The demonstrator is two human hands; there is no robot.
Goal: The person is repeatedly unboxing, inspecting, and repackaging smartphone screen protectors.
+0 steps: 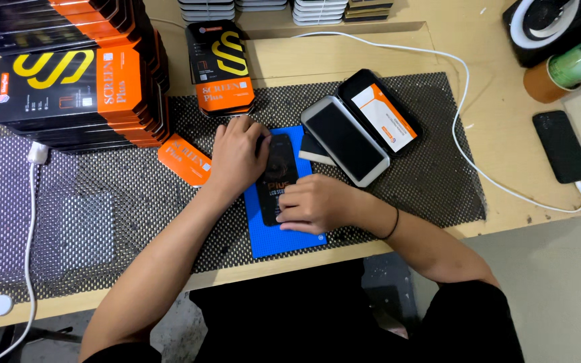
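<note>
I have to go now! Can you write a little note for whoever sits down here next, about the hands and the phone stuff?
Left hand: flat on the top end of the black phone.
Right hand: fingers pressing the phone's lower end.
The phone lies on a blue mat, on the dark mesh liner.
Beside it: a silver phone and a black phone with an orange-and-white sticker; one small orange box by the left wrist.
Done: phone placed on the mat.
Left: both other phones sit untouched.
</note>
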